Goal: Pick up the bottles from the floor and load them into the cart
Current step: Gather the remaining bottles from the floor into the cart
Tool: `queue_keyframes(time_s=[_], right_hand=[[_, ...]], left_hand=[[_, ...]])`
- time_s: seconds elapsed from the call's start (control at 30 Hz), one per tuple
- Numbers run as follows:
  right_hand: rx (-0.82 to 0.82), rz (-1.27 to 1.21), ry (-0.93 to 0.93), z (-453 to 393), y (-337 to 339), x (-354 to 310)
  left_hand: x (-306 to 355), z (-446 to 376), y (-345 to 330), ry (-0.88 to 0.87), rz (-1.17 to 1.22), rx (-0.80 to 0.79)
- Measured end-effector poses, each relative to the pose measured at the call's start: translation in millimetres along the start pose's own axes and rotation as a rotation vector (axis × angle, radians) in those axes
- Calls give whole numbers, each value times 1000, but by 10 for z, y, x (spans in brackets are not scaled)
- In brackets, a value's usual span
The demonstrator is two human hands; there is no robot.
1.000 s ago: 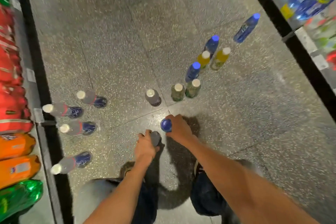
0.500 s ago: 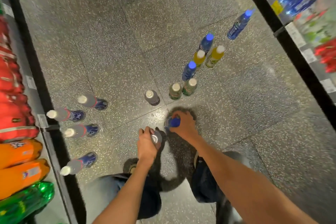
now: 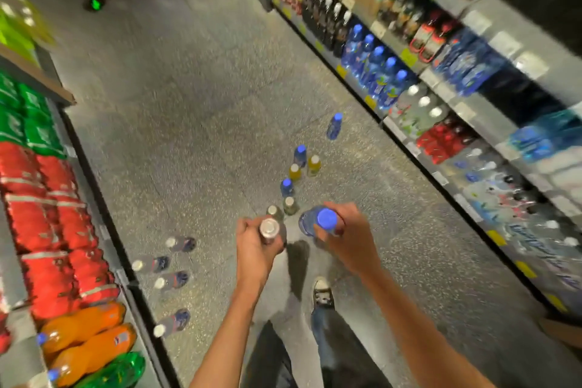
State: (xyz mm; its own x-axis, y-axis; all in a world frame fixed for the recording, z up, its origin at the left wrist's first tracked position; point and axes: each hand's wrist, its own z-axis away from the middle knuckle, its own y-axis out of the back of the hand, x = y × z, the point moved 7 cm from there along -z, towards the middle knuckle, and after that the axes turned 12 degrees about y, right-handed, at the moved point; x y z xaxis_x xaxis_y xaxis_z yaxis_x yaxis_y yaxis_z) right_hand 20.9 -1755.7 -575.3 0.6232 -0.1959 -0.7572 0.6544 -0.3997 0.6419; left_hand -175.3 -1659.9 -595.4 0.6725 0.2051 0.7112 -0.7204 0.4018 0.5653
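My left hand (image 3: 253,247) grips a grey bottle with a white cap (image 3: 270,229), lifted off the floor. A blue bottle with a blue cap (image 3: 318,220) is held up in my right hand (image 3: 348,238). Several more bottles stand on the speckled floor (image 3: 195,135): a row of blue, yellow and green ones (image 3: 294,172) runs away ahead of my hands. A lone blue bottle (image 3: 334,126) stands farther off. Several grey bottles with white caps (image 3: 171,280) stand to the left by the shelf base. No cart is in view.
Shelves of red, green and orange soda (image 3: 47,230) line the left side. Shelves of water and other drinks (image 3: 441,88) line the right. My legs and a shoe (image 3: 322,293) are below my hands. The aisle runs on ahead.
Both hands have lifted their bottles off the floor and risen. The view has tilted up, showing more of the aisle and shelves.
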Motion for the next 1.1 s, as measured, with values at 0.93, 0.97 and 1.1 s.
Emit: queue_keyframes(time_s=[0.93, 0.97, 1.1], right_hand=[[1175, -132, -432, 3820, 3239, -560], [1186, -118, -437, 4066, 3331, -541], [1203, -77, -467, 5006, 3687, -373]], left_hand=[[2452, 3662, -1874, -908, -12, -1097], [2415, 3903, -2019, -927, -40, -1128], [2259, 4840, -2609, -979, -149, -1246]])
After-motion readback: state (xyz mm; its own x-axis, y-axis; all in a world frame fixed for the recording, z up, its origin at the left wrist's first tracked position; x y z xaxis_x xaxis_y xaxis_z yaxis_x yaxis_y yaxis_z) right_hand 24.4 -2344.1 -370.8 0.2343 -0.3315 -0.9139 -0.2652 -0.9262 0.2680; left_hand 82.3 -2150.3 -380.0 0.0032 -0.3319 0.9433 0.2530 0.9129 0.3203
